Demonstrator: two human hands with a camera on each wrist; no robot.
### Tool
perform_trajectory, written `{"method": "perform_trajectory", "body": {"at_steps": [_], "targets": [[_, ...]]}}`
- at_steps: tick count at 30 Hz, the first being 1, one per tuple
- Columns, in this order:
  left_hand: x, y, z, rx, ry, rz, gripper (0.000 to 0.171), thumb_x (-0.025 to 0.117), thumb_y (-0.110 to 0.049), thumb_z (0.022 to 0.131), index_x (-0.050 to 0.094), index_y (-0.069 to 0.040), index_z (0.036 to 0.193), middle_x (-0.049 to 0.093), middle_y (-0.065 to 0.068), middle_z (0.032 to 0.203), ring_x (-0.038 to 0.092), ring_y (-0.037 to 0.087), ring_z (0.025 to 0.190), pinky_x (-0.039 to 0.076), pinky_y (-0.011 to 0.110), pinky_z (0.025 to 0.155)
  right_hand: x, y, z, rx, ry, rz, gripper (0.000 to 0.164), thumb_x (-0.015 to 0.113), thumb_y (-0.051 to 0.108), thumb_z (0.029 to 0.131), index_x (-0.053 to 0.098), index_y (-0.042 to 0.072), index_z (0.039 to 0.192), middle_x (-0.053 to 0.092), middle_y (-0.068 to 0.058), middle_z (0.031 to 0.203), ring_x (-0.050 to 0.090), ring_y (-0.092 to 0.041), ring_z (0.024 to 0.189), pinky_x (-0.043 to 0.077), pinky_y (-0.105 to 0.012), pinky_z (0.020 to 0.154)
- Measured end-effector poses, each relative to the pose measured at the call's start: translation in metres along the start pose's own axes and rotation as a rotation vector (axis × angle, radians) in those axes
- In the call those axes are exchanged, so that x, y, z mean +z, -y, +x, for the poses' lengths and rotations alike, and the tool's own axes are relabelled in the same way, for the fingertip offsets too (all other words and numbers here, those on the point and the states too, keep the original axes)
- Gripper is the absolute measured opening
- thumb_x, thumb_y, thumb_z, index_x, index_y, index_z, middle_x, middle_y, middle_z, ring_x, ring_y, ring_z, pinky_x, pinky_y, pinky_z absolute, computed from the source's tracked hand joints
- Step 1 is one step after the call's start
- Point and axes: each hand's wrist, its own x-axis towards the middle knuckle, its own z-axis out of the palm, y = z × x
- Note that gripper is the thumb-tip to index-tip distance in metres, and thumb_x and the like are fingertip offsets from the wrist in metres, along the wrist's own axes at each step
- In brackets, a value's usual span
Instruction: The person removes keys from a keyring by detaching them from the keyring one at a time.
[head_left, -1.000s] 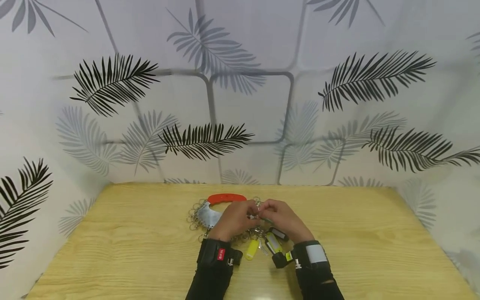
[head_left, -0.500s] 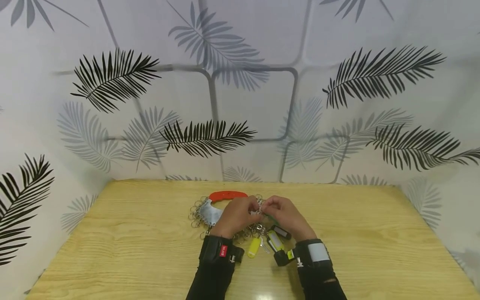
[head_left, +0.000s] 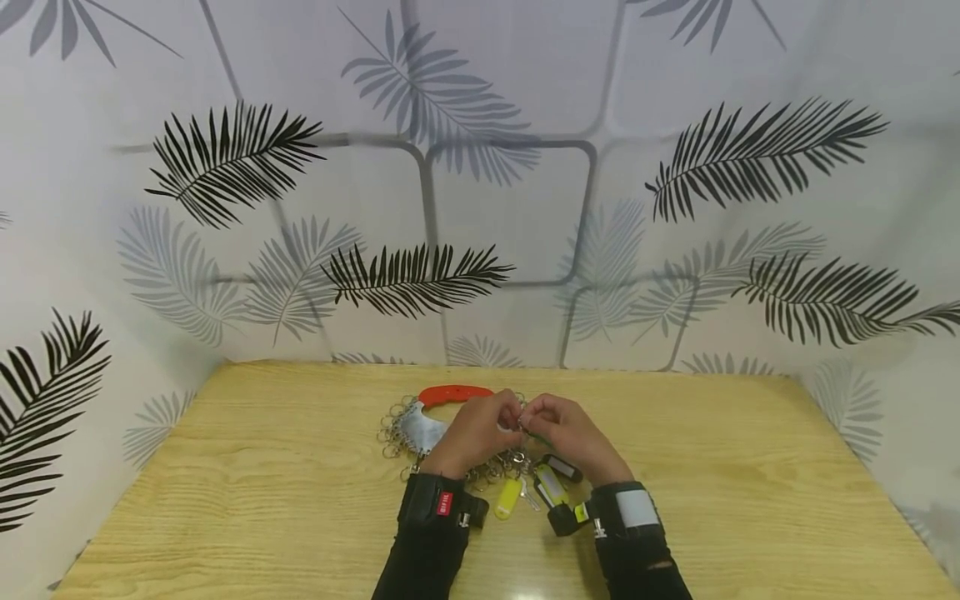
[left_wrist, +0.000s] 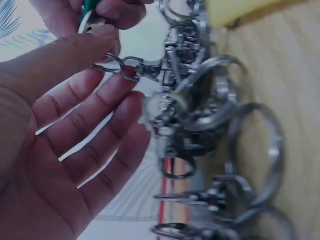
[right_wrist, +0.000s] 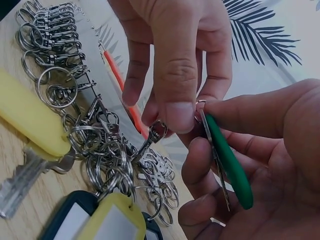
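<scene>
The left hand (head_left: 476, 429) pinches a small split ring (left_wrist: 112, 64) between thumb and fingers; the ring hangs on a swivel clasp of a key holder. This holder has a silver plate (head_left: 422, 432) with a red handle (head_left: 453, 393) and many clasps along its edge. Fingertips of the right hand (head_left: 573, 437) grip a green key tag (right_wrist: 233, 170) with a metal key (right_wrist: 216, 160) lying flat against it. Tag and key are at the left thumb tip (right_wrist: 179, 116), where the two hands meet. The left forearm and hand cover part of the plate in the head view.
A yellow tag (head_left: 508, 498) and a key (head_left: 529, 493) hang from the holder's near side. Beside them are a yellow tag with a white label (right_wrist: 114, 220) and dark tags (right_wrist: 70, 217). All lie on a wood-grain table (head_left: 300, 500) before a leaf-patterned backdrop (head_left: 495, 208).
Both hands stay together at the same clasp, with only slight finger shifts. The head view has moved a little; the holder and hanging tags keep their places.
</scene>
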Motion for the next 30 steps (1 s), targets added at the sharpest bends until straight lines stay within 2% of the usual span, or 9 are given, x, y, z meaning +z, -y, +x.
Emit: {"method": "perform_trajectory", "body": {"at_steps": [11, 24, 30], "targets": [[-0.0009, -0.0005, -0.0008, 0.036, -0.038, 0.052, 0.018, 0.074, -0.009, 0.085, 0.06, -0.009, 0.094, 0.063, 0.002, 0.087, 0.06, 0.015, 0.081, 0.048, 0.029, 0.07, 0.0007, 0.0003, -0.0006, 0.009, -0.02, -0.005, 0.013, 0.057, 0.015, 0.098, 0.064, 0.006, 0.103, 0.065, -0.007, 0.105, 0.06, -0.021, 0.097, 0.046, -0.039, 0.085], [0.0004, 0.001, -0.0007, 0.035, -0.051, 0.107, 0.021, 0.077, -0.012, 0.083, 0.06, -0.009, 0.094, 0.059, 0.0, 0.083, 0.054, 0.013, 0.074, 0.045, 0.028, 0.065, 0.0016, -0.0005, 0.0001, 0.023, -0.035, -0.014, 0.015, 0.058, 0.017, 0.098, 0.064, 0.005, 0.104, 0.067, -0.006, 0.1, 0.061, -0.023, 0.094, 0.047, -0.04, 0.084], [0.0016, 0.0028, 0.0003, 0.059, -0.06, 0.13, 0.022, 0.077, -0.012, 0.082, 0.06, -0.011, 0.094, 0.057, -0.001, 0.079, 0.053, 0.012, 0.071, 0.044, 0.029, 0.063, 0.0026, -0.0028, 0.0018, 0.026, -0.052, -0.026, 0.015, 0.059, 0.016, 0.097, 0.064, 0.004, 0.103, 0.068, -0.007, 0.098, 0.061, -0.021, 0.093, 0.047, -0.039, 0.081]]}}
